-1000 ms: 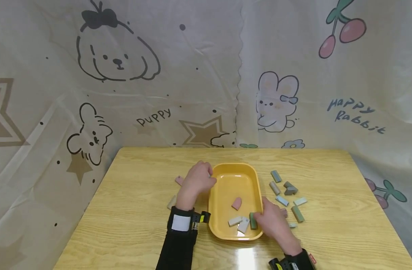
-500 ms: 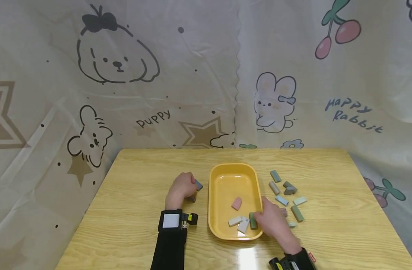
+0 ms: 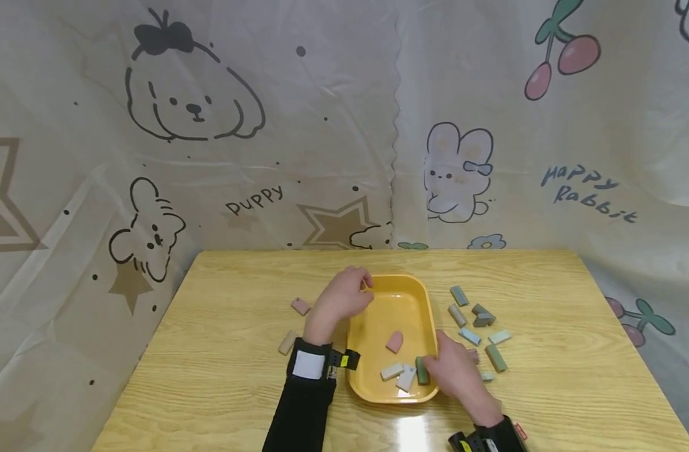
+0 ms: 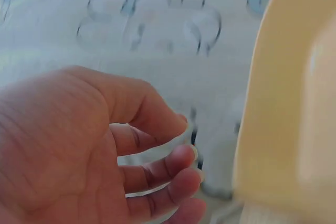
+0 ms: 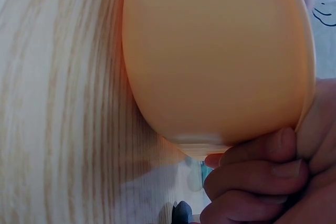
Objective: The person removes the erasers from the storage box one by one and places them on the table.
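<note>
My left hand (image 3: 344, 295) is over the far left rim of a yellow tray (image 3: 398, 320), fingers loosely bent. In the left wrist view, no thing shows between the thumb and fingers, and the tray's side stands to the right of the fingertips. My right hand (image 3: 454, 367) grips the tray's right rim, thumb inside and fingers (image 5: 257, 177) curled under the outside. Within the tray lie a pink arched block (image 3: 395, 341), a cream block (image 3: 392, 371), a white block (image 3: 406, 378) and a green block (image 3: 422, 371) close to the right thumb.
On the wooden table (image 3: 220, 389), several blue, grey and green blocks, including a green block (image 3: 496, 358), lie right of the tray. A pink block (image 3: 300, 306) and a tan block (image 3: 287, 343) lie on the left, beside my forearm. A patterned cloth (image 3: 322, 144) hangs behind.
My left hand went from the tray's rim leftward to the loose blocks and back to the rim, uncovering the pink and tan blocks. The right hand and the tray's contents look unchanged.
</note>
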`<state>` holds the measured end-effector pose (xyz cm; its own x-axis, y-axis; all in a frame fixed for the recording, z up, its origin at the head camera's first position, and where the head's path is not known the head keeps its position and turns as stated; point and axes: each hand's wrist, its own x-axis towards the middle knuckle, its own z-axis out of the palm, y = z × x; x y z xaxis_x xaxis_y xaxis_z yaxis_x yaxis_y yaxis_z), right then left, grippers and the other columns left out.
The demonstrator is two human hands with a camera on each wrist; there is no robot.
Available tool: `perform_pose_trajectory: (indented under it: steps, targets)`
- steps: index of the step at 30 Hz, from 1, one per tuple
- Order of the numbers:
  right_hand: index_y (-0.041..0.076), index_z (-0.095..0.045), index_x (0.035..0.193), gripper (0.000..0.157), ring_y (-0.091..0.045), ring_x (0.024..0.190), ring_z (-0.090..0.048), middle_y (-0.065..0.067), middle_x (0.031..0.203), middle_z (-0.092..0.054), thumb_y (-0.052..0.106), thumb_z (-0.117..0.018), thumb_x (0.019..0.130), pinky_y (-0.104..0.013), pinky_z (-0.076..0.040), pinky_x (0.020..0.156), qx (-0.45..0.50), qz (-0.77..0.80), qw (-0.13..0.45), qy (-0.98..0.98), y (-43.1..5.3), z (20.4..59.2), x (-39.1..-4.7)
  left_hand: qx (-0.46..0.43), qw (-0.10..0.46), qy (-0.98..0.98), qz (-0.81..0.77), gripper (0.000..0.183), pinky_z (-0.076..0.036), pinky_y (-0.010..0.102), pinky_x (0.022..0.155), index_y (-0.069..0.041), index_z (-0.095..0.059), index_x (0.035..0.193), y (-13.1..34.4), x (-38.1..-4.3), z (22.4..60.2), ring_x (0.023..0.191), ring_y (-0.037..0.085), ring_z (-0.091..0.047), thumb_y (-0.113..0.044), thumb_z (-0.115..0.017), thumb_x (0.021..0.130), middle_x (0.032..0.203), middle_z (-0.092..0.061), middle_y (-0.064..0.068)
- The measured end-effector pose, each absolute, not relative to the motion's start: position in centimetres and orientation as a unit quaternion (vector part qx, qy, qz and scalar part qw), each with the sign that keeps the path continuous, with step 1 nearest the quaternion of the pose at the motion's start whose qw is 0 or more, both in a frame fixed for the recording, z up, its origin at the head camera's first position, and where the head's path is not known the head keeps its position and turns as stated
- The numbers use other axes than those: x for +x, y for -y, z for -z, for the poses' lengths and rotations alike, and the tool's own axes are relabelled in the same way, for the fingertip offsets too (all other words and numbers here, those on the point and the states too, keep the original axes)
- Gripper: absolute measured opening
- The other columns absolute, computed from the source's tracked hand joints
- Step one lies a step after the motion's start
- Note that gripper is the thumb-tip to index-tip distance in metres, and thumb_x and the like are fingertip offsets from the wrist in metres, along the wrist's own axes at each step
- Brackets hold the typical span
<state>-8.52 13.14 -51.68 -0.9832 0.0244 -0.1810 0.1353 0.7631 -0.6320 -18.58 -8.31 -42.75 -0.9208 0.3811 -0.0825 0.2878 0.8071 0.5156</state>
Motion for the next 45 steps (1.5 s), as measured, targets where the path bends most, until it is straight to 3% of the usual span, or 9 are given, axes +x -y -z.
perform_pose_trajectory:
  steps: [5, 9, 19, 23, 29, 33, 36, 40, 45]
  targets:
    - [0.001, -0.056, 0.123, 0.046, -0.027, 0.089, -0.06, -0.016, 0.106, -0.07, 0.016, -0.062, 0.08, -0.051, -0.028, 0.082, 0.033, 0.339, 0.068, -0.938, -13.0, 51.7, -8.6, 0.215, 0.161, -0.941, -0.207, 0.022, -0.044, 0.03, 0.067, -0.012, -0.061, 0.104, 4.2, -18.0, 44.5, 0.082, 0.018, -0.05, -0.017, -0.066, 0.083, 0.096, -0.053, 0.002]
    - [0.002, -0.058, 0.116, 0.039, -0.024, 0.082, -0.06, -0.013, 0.099, -0.071, 0.016, -0.062, 0.08, -0.049, -0.027, 0.077, 0.028, 0.33, 0.065, -0.941, -13.0, 51.7, -8.5, 0.211, 0.221, -0.935, -0.179, 0.018, -0.043, 0.026, 0.058, -0.015, -0.063, 0.093, 2.2, -16.9, 47.0, 0.072, 0.015, -0.053, -0.012, -0.071, 0.077, 0.088, -0.056, 0.0]
    - [0.002, -0.058, 0.114, 0.038, -0.022, 0.078, -0.058, -0.009, 0.092, -0.071, 0.015, -0.063, 0.079, -0.051, -0.027, 0.079, 0.036, 0.332, 0.071, -0.94, -13.1, 51.6, -8.5, 0.185, 0.235, -0.947, -0.121, 0.02, -0.036, 0.027, 0.046, -0.015, -0.058, 0.06, 1.2, -16.1, 48.5, 0.059, 0.016, -0.049, -0.009, -0.072, 0.074, 0.08, -0.052, 0.003]
    - [0.002, -0.058, 0.116, 0.04, -0.022, 0.08, -0.059, -0.01, 0.093, -0.071, 0.016, -0.064, 0.079, -0.05, -0.027, 0.078, 0.036, 0.329, 0.07, -0.941, -13.0, 51.6, -8.5, 0.191, 0.22, -0.948, -0.127, 0.019, -0.037, 0.026, 0.048, -0.014, -0.059, 0.061, 1.8, -16.1, 47.7, 0.06, 0.016, -0.048, -0.014, -0.073, 0.073, 0.083, -0.051, 0.003]
    - [0.0, -0.056, 0.121, 0.044, -0.024, 0.083, -0.061, -0.014, 0.099, -0.071, 0.016, -0.063, 0.08, -0.05, -0.027, 0.079, 0.038, 0.329, 0.075, -0.941, -13.1, 51.6, -8.5, 0.19, 0.151, -0.953, -0.183, 0.011, -0.044, 0.027, 0.06, -0.012, -0.066, 0.08, 4.9, -16.5, 44.5, 0.076, 0.017, -0.049, -0.015, -0.074, 0.074, 0.093, -0.051, 0.002]
    - [-0.002, -0.053, 0.125, 0.049, -0.027, 0.086, -0.062, -0.018, 0.104, -0.071, 0.016, -0.061, 0.08, -0.052, -0.027, 0.08, 0.038, 0.329, 0.081, -0.94, -13.0, 51.7, -8.5, 0.144, 0.102, -0.964, -0.198, 0.014, -0.046, 0.045, 0.08, -0.01, -0.068, 0.086, 8.5, -16.8, 43.1, 0.085, 0.021, -0.049, -0.016, -0.072, 0.074, 0.095, -0.052, 0.002]
    - [-0.002, -0.051, 0.129, 0.053, -0.028, 0.088, -0.061, -0.019, 0.108, -0.069, 0.017, -0.061, 0.081, -0.053, -0.03, 0.083, 0.04, 0.331, 0.088, -0.939, -12.9, 51.7, -8.5, 0.097, 0.075, -0.969, -0.213, 0.016, -0.045, 0.052, 0.08, -0.009, -0.068, 0.088, 11.8, -17.1, 43.7, 0.087, 0.024, -0.048, -0.015, -0.071, 0.074, 0.095, -0.05, 0.005]
    - [-0.001, -0.049, 0.131, 0.054, -0.024, 0.085, -0.06, -0.018, 0.108, -0.069, 0.016, -0.061, 0.081, -0.05, -0.036, 0.084, 0.043, 0.342, 0.096, -0.934, -12.7, 51.4, -8.5, 0.037, 0.061, -0.966, -0.25, 0.014, -0.046, 0.038, 0.066, -0.004, -0.066, 0.086, 16.3, -17.5, 45.8, 0.081, 0.025, -0.048, -0.01, -0.071, 0.075, 0.094, -0.05, 0.009]
    - [-0.001, -0.05, 0.13, 0.052, -0.019, 0.078, -0.06, -0.016, 0.104, -0.07, 0.015, -0.061, 0.081, -0.043, -0.042, 0.077, 0.036, 0.347, 0.097, -0.932, -12.6, 51.3, -8.6, -0.004, 0.071, -0.967, -0.246, 0.015, -0.043, 0.037, 0.068, -0.001, -0.064, 0.09, 20.0, -17.7, 48.5, 0.081, 0.027, -0.048, -0.005, -0.066, 0.076, 0.095, -0.05, 0.012]
